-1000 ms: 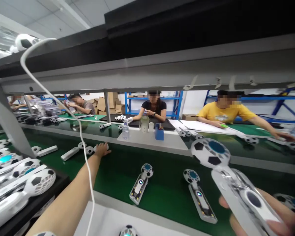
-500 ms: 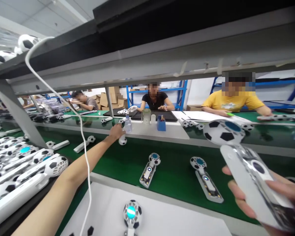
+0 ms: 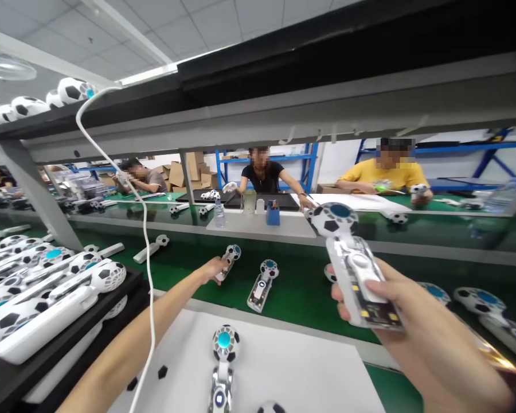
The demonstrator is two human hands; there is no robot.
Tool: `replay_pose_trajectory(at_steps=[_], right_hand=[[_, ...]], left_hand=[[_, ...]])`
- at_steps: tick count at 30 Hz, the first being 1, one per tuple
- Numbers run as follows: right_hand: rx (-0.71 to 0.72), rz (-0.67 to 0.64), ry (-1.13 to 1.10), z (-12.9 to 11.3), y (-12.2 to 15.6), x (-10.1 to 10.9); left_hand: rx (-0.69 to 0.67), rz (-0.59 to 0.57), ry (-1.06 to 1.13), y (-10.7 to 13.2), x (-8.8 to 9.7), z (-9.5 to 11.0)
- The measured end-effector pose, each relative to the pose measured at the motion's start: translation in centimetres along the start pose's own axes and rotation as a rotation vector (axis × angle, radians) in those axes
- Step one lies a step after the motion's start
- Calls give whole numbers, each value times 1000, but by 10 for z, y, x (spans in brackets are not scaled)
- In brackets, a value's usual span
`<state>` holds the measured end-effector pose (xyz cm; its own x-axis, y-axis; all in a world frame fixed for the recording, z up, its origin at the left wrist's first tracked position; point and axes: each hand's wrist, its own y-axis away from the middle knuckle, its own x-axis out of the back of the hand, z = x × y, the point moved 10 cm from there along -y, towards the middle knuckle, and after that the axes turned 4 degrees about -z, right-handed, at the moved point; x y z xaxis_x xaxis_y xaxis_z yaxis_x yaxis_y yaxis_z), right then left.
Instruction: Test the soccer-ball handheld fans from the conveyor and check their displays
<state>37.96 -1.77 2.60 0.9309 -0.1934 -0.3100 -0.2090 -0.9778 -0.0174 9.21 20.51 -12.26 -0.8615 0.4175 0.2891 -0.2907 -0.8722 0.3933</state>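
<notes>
In my right hand (image 3: 382,287) is a handheld fan (image 3: 335,221) with a black-and-white football-patterned head and a clear-fronted handle, raised above the green belt. My left hand (image 3: 212,269) reaches across to the belt, its fingers closed around a second handheld fan (image 3: 231,255). Right beside that one, another fan (image 3: 258,289) of the same kind lies on the belt. On the white sheet before me rests a fan (image 3: 224,344) with a turquoise centre and a lit handle. The foot of the sheet shows part of one more football-patterned head (image 3: 272,407).
At left, a black tray (image 3: 131,281) holds several white fans. A white cable (image 3: 144,229) hangs in front of my left arm. Overhead runs a shelf (image 3: 258,109). Across the belt, co-workers sit behind a ledge with a bottle (image 3: 219,215) and a blue box (image 3: 273,213).
My left hand has come nearer, from by the bottle, and now holds a fan with its front facing up. My right hand has shifted left with its fan. The view has turned.
</notes>
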Motion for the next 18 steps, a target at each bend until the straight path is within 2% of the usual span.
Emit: replay_pose_trajectory(at_steps=[4,8,12,15,17,18], right_hand=[[-2,-98,-101,0,8,-30],[-57,-190,-344,9,10,-56],[-133,-355,-445,21,12,-84],[-131,-470,-413,26,13,-102],[-102,-489,-346,29,12,-110],[-91,-481,-301,32,11,-112]], left_hand=[[-127,-168,431,57,-28,28],[-286,-335,750,132,-36,62],[-467,-656,1077,194,-53,93],[-630,-837,1146,224,-62,105],[-645,-856,1101,230,-68,103],[-631,-823,1055,229,-70,101]])
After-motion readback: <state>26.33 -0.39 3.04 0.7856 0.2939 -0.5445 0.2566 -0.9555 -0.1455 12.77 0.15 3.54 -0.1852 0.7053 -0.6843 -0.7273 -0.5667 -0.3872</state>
